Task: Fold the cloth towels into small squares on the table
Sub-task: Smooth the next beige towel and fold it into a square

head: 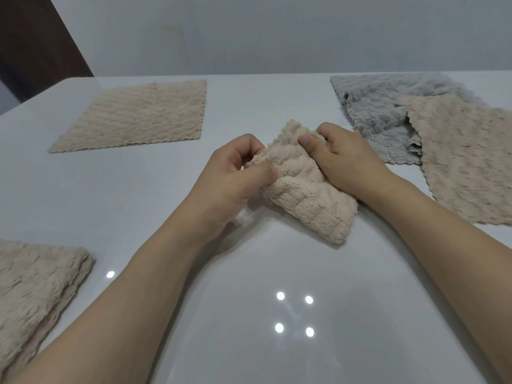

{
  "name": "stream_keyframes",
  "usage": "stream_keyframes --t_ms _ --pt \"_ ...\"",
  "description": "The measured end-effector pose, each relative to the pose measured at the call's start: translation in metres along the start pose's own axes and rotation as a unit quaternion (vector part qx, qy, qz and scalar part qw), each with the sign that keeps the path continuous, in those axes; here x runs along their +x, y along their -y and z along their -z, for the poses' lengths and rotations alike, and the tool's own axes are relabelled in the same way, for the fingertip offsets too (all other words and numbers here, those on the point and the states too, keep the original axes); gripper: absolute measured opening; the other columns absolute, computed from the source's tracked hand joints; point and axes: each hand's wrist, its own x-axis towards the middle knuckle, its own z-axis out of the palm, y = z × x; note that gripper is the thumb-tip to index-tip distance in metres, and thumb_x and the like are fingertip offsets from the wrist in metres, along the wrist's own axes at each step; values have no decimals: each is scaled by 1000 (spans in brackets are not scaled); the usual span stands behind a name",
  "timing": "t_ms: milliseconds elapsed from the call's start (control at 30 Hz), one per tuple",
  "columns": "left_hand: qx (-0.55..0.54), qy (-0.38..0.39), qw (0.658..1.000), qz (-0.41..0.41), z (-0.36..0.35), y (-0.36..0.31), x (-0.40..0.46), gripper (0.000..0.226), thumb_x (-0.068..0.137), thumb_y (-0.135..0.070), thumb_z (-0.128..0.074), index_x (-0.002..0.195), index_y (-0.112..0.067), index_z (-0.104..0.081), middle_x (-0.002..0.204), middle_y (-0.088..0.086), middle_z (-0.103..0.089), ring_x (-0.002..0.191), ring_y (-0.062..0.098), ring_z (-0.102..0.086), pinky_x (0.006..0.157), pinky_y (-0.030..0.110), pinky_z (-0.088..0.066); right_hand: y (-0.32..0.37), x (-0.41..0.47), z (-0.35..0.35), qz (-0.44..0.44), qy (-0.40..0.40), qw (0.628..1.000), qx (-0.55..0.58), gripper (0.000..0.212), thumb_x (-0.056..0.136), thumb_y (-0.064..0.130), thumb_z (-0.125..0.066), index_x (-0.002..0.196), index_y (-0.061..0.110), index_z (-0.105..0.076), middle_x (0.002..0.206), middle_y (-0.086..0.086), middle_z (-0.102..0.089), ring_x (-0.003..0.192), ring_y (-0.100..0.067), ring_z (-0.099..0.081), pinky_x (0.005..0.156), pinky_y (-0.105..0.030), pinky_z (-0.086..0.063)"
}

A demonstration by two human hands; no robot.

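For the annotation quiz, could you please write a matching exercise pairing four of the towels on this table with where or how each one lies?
Column one:
1. beige towel in the hands
2. grey towel
3. far-left beige towel
4. near-left beige towel

Column two:
A. spread flat, far left of the table
B. folded, at the near left edge of the view
C. bunched mid-table, gripped by the left hand and right hand
D. rumpled at far right, partly under another beige towel

Pairs: 1-C, 2-D, 3-A, 4-B.
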Motion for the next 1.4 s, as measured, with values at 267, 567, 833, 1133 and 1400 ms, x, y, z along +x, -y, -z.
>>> stream_keyframes --t_ms 267,567,833,1133,1400 --pt "323 -77 940 79 10 10 4 30 81 -47 -56 76 -18 -53 66 -2 -52 85 27 -56 83 40 -36 -1 1 1 -2 2 1000 -1 49 94 61 -39 77 15 -43 65 1 -50 65 -19 -48 55 -33 -32" --pt "108 1 993 50 9 6 8 31 76 -49 -69 77 -20 -79 133 -3 -56 127 -4 -43 105 23 -32 -3 2 -3 8 -6 999 -32 45 96 57 -36 83 14 -41 66 3 -47 71 -27 -47 56 -36 -25" --pt "148 -85 980 100 10 11 13 47 66 -49 -73 73 -3 -71 117 -7 -60 103 11 -63 87 27 -51 -2 2 -1 10 -6 1000 -17 46 95 59 -36 79 16 -40 67 2 -50 69 -24 -47 54 -35 -25" --pt "254 -75 953 146 10 18 14 64 49 -83 -63 89 -35 -76 134 -24 -43 130 14 -43 103 43 -44 -1 3 -2 3 -6 1000 -11 44 96 57 -39 78 16 -40 67 2 -49 70 -25 -47 56 -35 -27" --pt "211 -143 957 139 12 12 15 54 56 -70 -68 51 -19 -50 65 2 -57 92 32 -53 82 42 -47 1 4 -5 -12 -18 999 -47 45 98 54 -35 80 13 -42 68 2 -45 74 -29 -47 60 -36 -28"
